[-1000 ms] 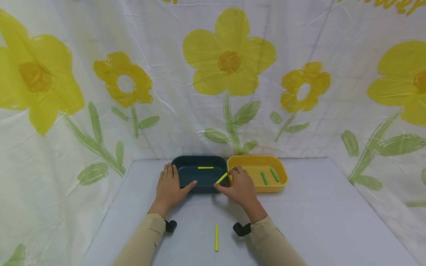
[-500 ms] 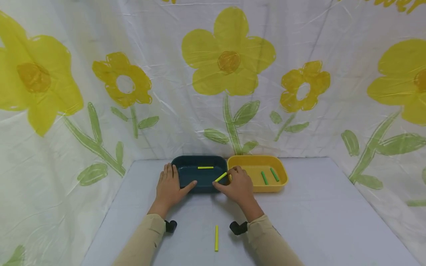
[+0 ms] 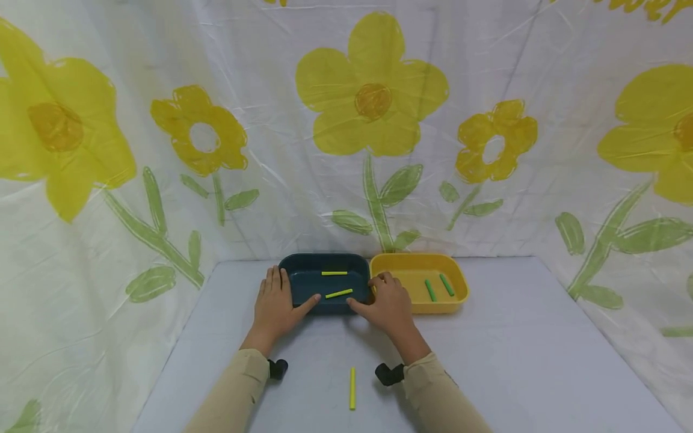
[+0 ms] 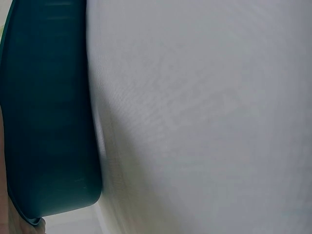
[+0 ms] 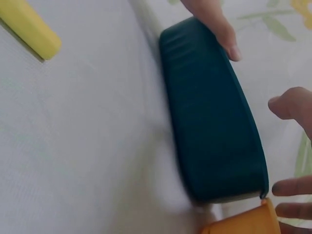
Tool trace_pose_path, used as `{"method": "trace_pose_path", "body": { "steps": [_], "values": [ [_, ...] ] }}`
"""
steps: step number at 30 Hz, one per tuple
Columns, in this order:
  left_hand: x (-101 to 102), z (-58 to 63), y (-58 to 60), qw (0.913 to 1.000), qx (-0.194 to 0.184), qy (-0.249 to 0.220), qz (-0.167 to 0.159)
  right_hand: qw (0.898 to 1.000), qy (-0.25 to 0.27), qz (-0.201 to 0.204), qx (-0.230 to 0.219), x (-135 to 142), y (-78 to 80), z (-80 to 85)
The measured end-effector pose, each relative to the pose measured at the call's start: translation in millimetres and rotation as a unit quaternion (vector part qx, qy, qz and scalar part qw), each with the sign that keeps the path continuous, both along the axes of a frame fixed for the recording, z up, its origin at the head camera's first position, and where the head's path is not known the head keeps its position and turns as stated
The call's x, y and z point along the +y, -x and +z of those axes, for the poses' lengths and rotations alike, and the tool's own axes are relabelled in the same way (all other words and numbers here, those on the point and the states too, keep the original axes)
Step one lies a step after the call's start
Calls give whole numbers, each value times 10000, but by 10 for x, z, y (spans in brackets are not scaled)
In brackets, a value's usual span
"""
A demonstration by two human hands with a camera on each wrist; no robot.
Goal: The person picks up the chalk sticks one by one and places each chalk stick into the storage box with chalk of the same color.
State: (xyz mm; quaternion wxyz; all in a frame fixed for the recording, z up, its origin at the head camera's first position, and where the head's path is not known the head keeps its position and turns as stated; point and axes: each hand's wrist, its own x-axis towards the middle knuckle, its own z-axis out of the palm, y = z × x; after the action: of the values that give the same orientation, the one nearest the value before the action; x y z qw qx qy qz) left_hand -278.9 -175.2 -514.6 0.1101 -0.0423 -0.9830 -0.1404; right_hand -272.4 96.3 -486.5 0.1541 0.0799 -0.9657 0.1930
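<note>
My left hand (image 3: 274,313) rests at the left end of the dark teal tray (image 3: 303,282), fingers straight along its side and thumb over the front rim. Two short yellow sticks lie inside: one (image 3: 334,273) toward the back, another (image 3: 338,293) nearer the front. Over the tray's right front corner is my right hand (image 3: 391,307), thumb and fingers spread apart with nothing between them. In the right wrist view, its thumb (image 5: 292,105) stands off from the teal rim. A third yellow stick (image 3: 352,388) lies on the white table in front of the trays.
Against the teal tray's right end stands a yellow tray (image 3: 438,308) holding two green sticks (image 3: 430,290). A white cloth curtain (image 3: 281,198) printed with yellow flowers hangs right behind both trays. The white tabletop (image 3: 509,361) extends to either side.
My right hand has let go of the yellow stick it pinched, and that stick now lies in the teal tray. Its thumb and fingers stay in about the same place. The left hand has not moved.
</note>
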Motion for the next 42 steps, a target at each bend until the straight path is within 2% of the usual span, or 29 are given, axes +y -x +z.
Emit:
{"method": "trace_pose_path", "body": {
  "steps": [24,28,33,37,42],
  "values": [
    [-12,-9,-6,10000,-31,-60,-10,9946,448,887,315,54,-327,106],
    [-5,-18,-10,9999,-48,-91,-24,9902,330,1244,544,64,-421,80],
    [-2,-21,-15,9999,-69,-78,-13,9786,265,1842,873,92,-534,9],
    [-5,-15,-14,10000,-18,-83,-9,9756,331,2015,804,117,-585,-17],
    [-8,-7,-7,9999,-54,-119,-23,9746,419,2160,419,151,-643,-10]
  ]
}}
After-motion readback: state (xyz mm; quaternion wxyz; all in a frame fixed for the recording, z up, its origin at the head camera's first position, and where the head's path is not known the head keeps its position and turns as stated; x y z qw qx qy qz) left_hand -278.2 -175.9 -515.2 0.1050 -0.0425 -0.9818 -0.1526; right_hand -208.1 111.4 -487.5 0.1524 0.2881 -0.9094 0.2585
